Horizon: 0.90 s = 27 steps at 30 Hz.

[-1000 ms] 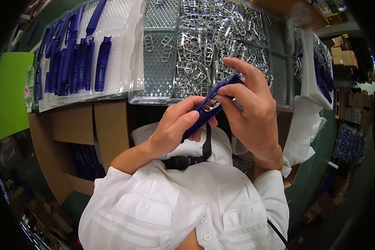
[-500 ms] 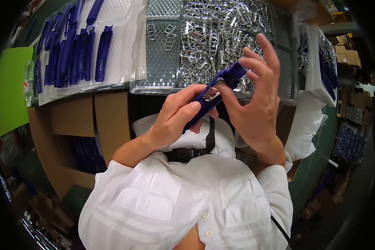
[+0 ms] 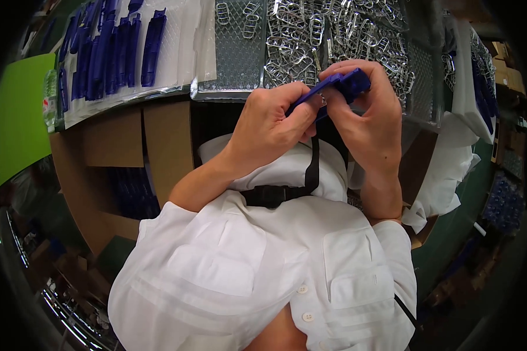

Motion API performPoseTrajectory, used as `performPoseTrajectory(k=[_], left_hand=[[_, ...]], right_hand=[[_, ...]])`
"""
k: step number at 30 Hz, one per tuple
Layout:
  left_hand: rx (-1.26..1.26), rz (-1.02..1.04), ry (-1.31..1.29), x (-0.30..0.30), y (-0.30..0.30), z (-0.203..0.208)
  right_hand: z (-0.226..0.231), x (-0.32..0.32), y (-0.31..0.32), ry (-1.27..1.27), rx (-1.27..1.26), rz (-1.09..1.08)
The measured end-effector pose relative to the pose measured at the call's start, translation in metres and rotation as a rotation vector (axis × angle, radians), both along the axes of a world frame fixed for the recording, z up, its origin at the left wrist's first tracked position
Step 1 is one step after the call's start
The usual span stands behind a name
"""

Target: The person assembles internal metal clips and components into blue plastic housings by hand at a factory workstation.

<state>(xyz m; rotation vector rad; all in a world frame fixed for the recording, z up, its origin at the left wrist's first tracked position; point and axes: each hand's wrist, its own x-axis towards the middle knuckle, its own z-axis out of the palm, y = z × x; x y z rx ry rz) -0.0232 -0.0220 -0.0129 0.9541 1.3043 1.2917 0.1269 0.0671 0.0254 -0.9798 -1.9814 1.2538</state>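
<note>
Both my hands grip one long blue plastic part (image 3: 352, 83) in front of my chest, just over the near edge of the tray. My left hand (image 3: 278, 117) pinches its lower left end between thumb and fingers. Around the upper right end my right hand (image 3: 372, 111) is closed, its thumb pressed to the underside. A sliver of shiny metal, probably a wire buckle, shows between the two thumbs; most of it is hidden. Beyond the hands, a heap of metal wire buckles (image 3: 295, 44) fills part of the clear plastic tray (image 3: 231, 76).
Several blue plastic parts (image 3: 153, 50) lie on a white sheet at the left, near a clear bottle (image 3: 50, 96) and a green panel (image 3: 17, 117). A cardboard box (image 3: 167, 134) below holds more blue pieces. A white bag (image 3: 445, 175) hangs at the right.
My right fingers, raised and spread before, have come down and wrapped around the blue part's upper end. The part has turned, hiding most of the metal buckle. The view has shifted slightly.
</note>
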Motion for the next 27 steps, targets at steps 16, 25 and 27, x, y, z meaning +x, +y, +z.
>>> performPoseTrajectory(k=[16,25,27], left_hand=[[0.331,-0.131,0.391,-0.025,-0.02,0.03],[0.415,0.092,0.486,-0.007,-0.019,0.034],[0.412,0.097,0.478,-0.007,-0.018,0.034]], right_hand=[[-0.014,0.02,0.019,0.797,-0.547,0.226],[-0.01,0.018,0.015,0.743,-0.66,0.24],[-0.011,0.017,0.016,0.746,-0.65,0.252]])
